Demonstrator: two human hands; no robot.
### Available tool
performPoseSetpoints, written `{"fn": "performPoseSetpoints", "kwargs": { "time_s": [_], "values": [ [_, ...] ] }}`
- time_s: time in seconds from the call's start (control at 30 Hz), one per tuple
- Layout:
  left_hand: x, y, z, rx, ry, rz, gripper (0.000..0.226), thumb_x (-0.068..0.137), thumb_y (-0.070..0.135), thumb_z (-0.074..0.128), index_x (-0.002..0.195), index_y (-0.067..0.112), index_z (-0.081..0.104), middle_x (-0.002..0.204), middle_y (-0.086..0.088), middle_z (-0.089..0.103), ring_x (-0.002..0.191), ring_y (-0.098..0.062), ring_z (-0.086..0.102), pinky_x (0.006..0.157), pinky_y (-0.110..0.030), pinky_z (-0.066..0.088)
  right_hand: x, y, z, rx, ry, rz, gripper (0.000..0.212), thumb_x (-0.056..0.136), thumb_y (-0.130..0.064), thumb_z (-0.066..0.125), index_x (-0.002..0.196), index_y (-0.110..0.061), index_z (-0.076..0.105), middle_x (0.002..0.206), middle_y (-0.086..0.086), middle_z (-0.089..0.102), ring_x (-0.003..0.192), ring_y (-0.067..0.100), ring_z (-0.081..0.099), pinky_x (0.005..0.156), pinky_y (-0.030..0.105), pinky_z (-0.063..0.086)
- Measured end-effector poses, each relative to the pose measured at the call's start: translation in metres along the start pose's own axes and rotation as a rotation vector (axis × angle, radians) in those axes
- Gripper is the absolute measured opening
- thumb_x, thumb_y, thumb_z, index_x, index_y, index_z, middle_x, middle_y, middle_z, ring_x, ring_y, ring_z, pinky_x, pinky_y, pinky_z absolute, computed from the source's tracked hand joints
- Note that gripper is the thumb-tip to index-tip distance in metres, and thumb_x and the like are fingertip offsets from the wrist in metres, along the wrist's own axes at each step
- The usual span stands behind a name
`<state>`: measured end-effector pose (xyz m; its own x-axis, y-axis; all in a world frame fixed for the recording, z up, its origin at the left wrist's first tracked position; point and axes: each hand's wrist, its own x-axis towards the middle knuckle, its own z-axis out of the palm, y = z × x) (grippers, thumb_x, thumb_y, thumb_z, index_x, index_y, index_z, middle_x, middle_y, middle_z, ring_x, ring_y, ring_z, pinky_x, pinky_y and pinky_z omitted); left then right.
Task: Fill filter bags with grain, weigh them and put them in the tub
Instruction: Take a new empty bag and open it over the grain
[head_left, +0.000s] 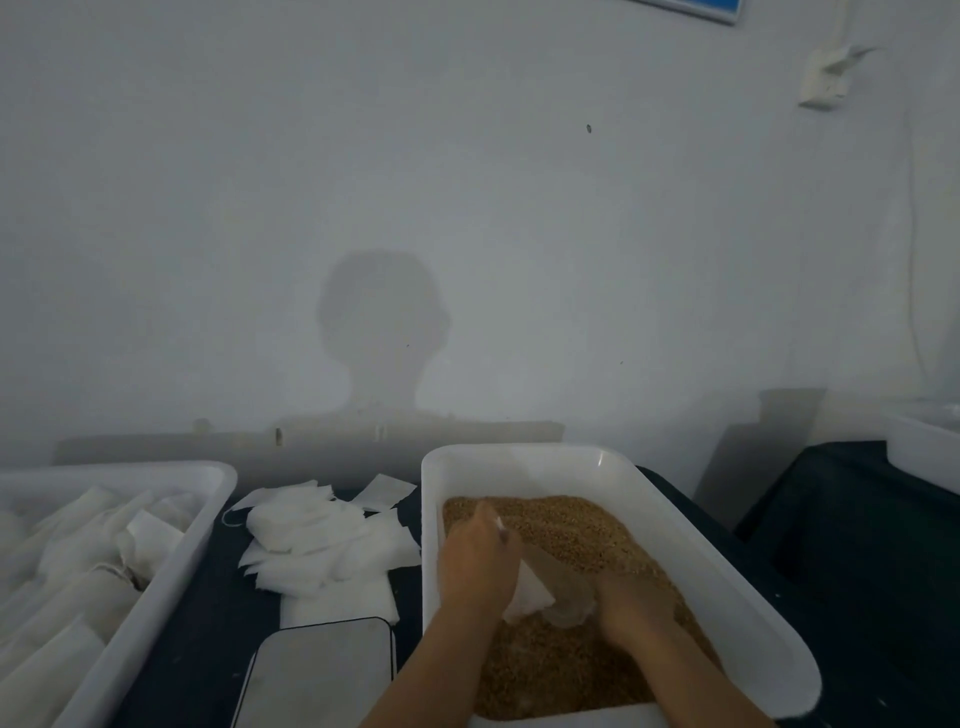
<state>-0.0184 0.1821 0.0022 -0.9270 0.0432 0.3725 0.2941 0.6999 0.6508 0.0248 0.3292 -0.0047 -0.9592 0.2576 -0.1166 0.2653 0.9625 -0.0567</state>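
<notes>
A white tub at centre right holds brown grain. Both my hands are inside it, over the grain. My left hand holds a white filter bag by its mouth. My right hand grips a clear plastic scoop, blurred, which points toward the bag's mouth. A pile of empty white filter bags lies on the dark table left of the grain tub. A flat scale with a grey platform sits at the front centre. A second white tub at far left holds several filled bags.
A pale wall rises right behind the table, with my shadow on it. Part of another white container shows at the far right on a dark surface. A wall socket with a hanging cable is at the top right.
</notes>
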Motion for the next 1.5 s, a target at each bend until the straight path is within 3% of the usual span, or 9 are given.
{"fn": "performPoseSetpoints", "kwargs": {
  "time_s": [0.07, 0.17, 0.23, 0.5, 0.6, 0.87, 1.23, 1.37, 1.5],
  "values": [
    [0.001, 0.001, -0.001, -0.085, 0.06, -0.059, 0.013, 0.099, 0.02, 0.034, 0.087, 0.016, 0.036, 0.067, 0.005, 0.043, 0.063, -0.011, 0.045, 0.051, -0.021, 0.029, -0.001, -0.001, -0.001, -0.044, -0.002, -0.025, 0.023, 0.097, -0.017, 0.044, 0.075, -0.024, 0.049, 0.09, -0.005, 0.057, 0.088, 0.011, 0.056, 0.087, 0.026, 0.041],
    [0.001, 0.003, -0.008, -0.194, 0.235, -0.063, 0.011, 0.099, 0.015, 0.035, 0.088, 0.015, 0.035, 0.07, 0.002, 0.043, 0.064, -0.014, 0.041, 0.052, -0.023, 0.028, -0.002, -0.003, -0.005, -0.014, 0.054, -0.041, 0.011, 0.097, -0.016, 0.044, 0.101, -0.019, 0.053, 0.108, -0.001, 0.06, 0.098, 0.014, 0.057, 0.081, 0.023, 0.042],
    [0.001, 0.004, -0.012, -0.194, 0.315, -0.053, 0.009, 0.098, 0.012, 0.037, 0.089, 0.014, 0.039, 0.079, 0.0, 0.045, 0.074, -0.016, 0.04, 0.063, -0.027, 0.031, -0.006, 0.001, -0.018, 0.003, 0.105, -0.062, 0.011, 0.097, -0.014, 0.04, 0.1, -0.019, 0.05, 0.101, -0.002, 0.057, 0.093, 0.012, 0.055, 0.069, 0.02, 0.04],
    [0.002, 0.002, -0.014, -0.157, 0.299, -0.086, 0.011, 0.098, 0.014, 0.044, 0.103, 0.012, 0.054, 0.104, -0.003, 0.053, 0.09, -0.014, 0.036, 0.077, -0.028, 0.032, -0.011, -0.011, -0.071, -0.296, -0.004, -0.035, 0.017, 0.094, -0.015, 0.051, 0.077, -0.013, 0.051, 0.068, -0.004, 0.034, 0.09, 0.013, 0.052, 0.074, 0.025, 0.035],
    [0.002, 0.001, -0.014, -0.188, 0.324, -0.095, 0.01, 0.096, 0.011, 0.048, 0.102, 0.012, 0.057, 0.104, -0.003, 0.054, 0.09, -0.014, 0.036, 0.078, -0.028, 0.034, -0.004, -0.027, -0.063, -0.256, -0.085, -0.047, 0.029, 0.089, -0.018, 0.06, 0.067, -0.014, 0.041, 0.076, -0.001, 0.043, 0.095, 0.015, 0.052, 0.084, 0.027, 0.042],
    [0.004, -0.001, -0.012, -0.233, 0.424, -0.092, 0.006, 0.09, 0.011, 0.059, 0.094, 0.013, 0.063, 0.095, -0.001, 0.055, 0.087, -0.014, 0.038, 0.072, -0.031, 0.041, 0.022, -0.053, -0.024, 0.02, -0.073, -0.103, 0.013, 0.094, -0.019, 0.049, 0.103, -0.015, 0.056, 0.11, 0.005, 0.058, 0.098, 0.017, 0.055, 0.077, 0.027, 0.04],
    [0.005, -0.002, -0.007, -0.164, 0.335, -0.045, 0.012, 0.097, 0.01, 0.043, 0.095, 0.016, 0.053, 0.092, 0.009, 0.047, 0.088, -0.013, 0.035, 0.07, -0.026, 0.033, 0.014, 0.005, -0.048, 0.302, 0.063, -0.127, 0.019, 0.095, -0.031, 0.051, 0.08, -0.023, 0.042, 0.086, -0.007, 0.052, 0.076, 0.009, 0.047, 0.07, 0.023, 0.039],
    [0.006, -0.004, -0.001, -0.078, 0.172, 0.096, 0.014, 0.096, 0.007, 0.044, 0.096, 0.016, 0.056, 0.097, 0.007, 0.052, 0.092, -0.012, 0.037, 0.072, -0.022, 0.029, -0.005, 0.033, -0.08, 0.252, 0.066, -0.146, 0.024, 0.089, -0.027, 0.062, 0.077, -0.025, 0.041, 0.082, -0.01, 0.052, 0.071, 0.004, 0.049, 0.064, 0.019, 0.04],
    [0.006, -0.006, 0.002, -0.086, 0.028, 0.218, 0.018, 0.087, -0.003, 0.052, 0.084, 0.013, 0.058, 0.086, 0.009, 0.047, 0.091, -0.013, 0.041, 0.068, -0.02, 0.027, -0.024, 0.055, -0.107, 0.243, 0.04, -0.147, 0.017, 0.087, -0.023, 0.064, 0.081, -0.019, 0.049, 0.088, -0.002, 0.063, 0.077, 0.01, 0.059, 0.076, 0.029, 0.05]
  ]
}}
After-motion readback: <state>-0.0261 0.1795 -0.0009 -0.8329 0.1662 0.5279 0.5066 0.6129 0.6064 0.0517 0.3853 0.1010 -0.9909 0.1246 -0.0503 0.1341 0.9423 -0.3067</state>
